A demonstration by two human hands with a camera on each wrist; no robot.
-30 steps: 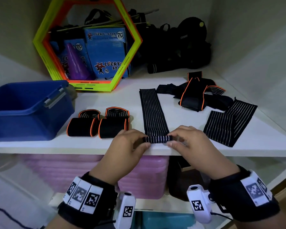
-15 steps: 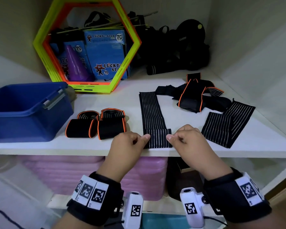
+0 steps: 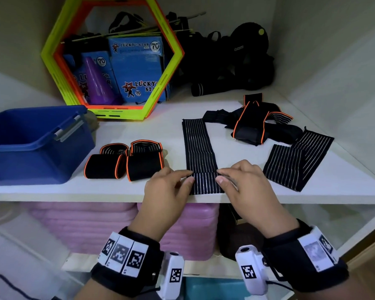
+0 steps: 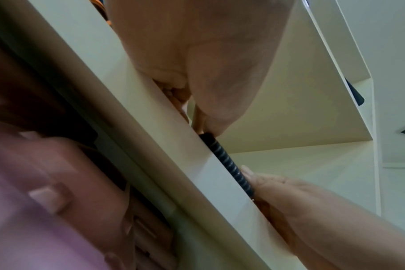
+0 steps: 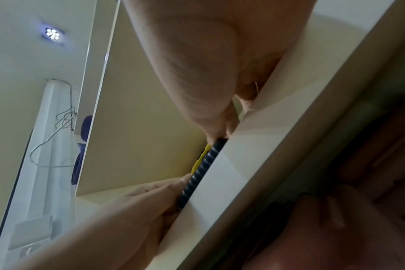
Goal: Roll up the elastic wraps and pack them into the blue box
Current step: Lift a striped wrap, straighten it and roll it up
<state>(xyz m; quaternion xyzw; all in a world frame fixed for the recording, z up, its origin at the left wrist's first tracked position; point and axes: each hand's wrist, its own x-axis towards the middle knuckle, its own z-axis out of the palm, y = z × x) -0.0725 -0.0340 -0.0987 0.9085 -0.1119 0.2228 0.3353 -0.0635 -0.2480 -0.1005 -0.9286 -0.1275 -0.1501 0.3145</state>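
A long black elastic wrap with white stripes (image 3: 198, 146) lies flat on the white shelf (image 3: 152, 131), running away from me. Its near end is folded over at the shelf's front edge. My left hand (image 3: 188, 177) pinches the fold's left side and my right hand (image 3: 221, 176) pinches its right side. The left wrist view shows the fold's edge (image 4: 229, 164) between both hands, as does the right wrist view (image 5: 204, 164). Two rolled wraps with orange edges (image 3: 104, 167) (image 3: 144, 163) lie to the left. The blue box (image 3: 59, 161) stands at the far left, open.
Another striped wrap (image 3: 294, 161) lies flat to the right. A tangle of black and orange wraps (image 3: 253, 124) sits behind it. A yellow-green hexagon frame (image 3: 160, 83), blue cartons and black gear fill the back. Pink bins stand under the shelf.
The narrow roll at the wrap's near end has become a wider flat fold. Both hands have shifted slightly toward the shelf's front edge, still pinching it.
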